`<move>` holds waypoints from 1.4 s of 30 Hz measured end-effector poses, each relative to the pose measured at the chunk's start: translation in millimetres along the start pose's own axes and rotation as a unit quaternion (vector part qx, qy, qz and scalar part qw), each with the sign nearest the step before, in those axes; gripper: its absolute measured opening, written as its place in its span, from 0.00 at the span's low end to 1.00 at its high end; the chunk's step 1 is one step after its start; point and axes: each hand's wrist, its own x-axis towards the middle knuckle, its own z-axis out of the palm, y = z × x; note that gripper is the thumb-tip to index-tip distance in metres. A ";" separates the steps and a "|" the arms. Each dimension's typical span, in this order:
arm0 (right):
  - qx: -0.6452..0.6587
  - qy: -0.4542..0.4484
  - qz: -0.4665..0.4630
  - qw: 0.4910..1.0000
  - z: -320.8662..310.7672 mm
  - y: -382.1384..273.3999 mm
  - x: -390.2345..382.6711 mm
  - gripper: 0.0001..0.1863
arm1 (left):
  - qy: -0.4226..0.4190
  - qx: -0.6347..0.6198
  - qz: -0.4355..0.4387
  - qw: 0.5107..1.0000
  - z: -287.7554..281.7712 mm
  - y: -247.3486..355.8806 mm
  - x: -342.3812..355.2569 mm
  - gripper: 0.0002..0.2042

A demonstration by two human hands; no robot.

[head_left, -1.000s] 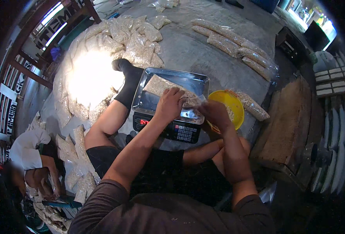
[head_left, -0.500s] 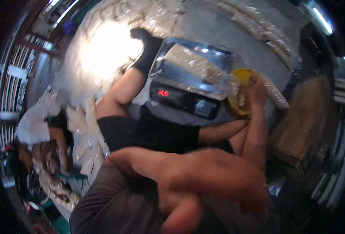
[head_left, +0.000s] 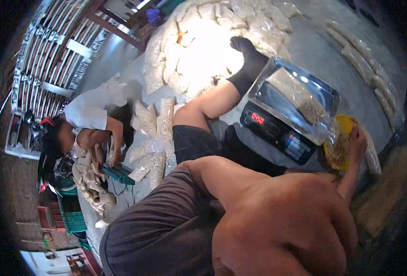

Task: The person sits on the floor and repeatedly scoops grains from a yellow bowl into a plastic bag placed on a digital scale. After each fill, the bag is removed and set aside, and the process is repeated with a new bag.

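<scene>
While the bag (head_left: 297, 94), handled a second ago, now lies untouched on the tray (head_left: 318, 87) at two o'clock, the right hand (head_left: 357, 141) grips the bowl (head_left: 344, 123) at three; whether the left hand (head_left: 291, 221), close to the camera at five, holds anything, I cannot tell.

On my left, a co-worker (head_left: 88, 112) in a white shirt crouches over a green device (head_left: 119, 175). Above them in my view I see slatted bars (head_left: 51, 57), a purple bundle (head_left: 154, 17) and a brightly lit bag pile (head_left: 192, 62); more bags (head_left: 362, 64) lie at right.
</scene>
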 end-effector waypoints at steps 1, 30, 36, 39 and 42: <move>-0.016 0.001 0.007 1.000 -6.6 -2.2 1.1 0.28 | -0.002 0.002 -0.004 1.000 -6.8 -1.0 -2.5 0.17; 0.128 0.052 0.030 0.990 -38.2 -55.5 -33.9 0.32 | -0.079 0.497 -0.561 0.658 -161.8 -125.9 -189.5 0.14; 0.112 -0.025 0.081 0.990 -21.1 -4.5 -24.6 0.27 | -0.003 0.608 -0.328 0.723 -133.6 -129.1 -85.2 0.15; 0.069 -0.022 0.049 0.996 -28.4 -5.3 -20.8 0.24 | 0.021 0.827 -0.075 0.556 -171.7 -146.7 -34.8 0.26; 0.045 -0.094 0.061 0.993 -6.6 51.0 -5.3 0.23 | -0.004 0.924 -0.039 0.379 -208.5 -151.2 -20.7 0.25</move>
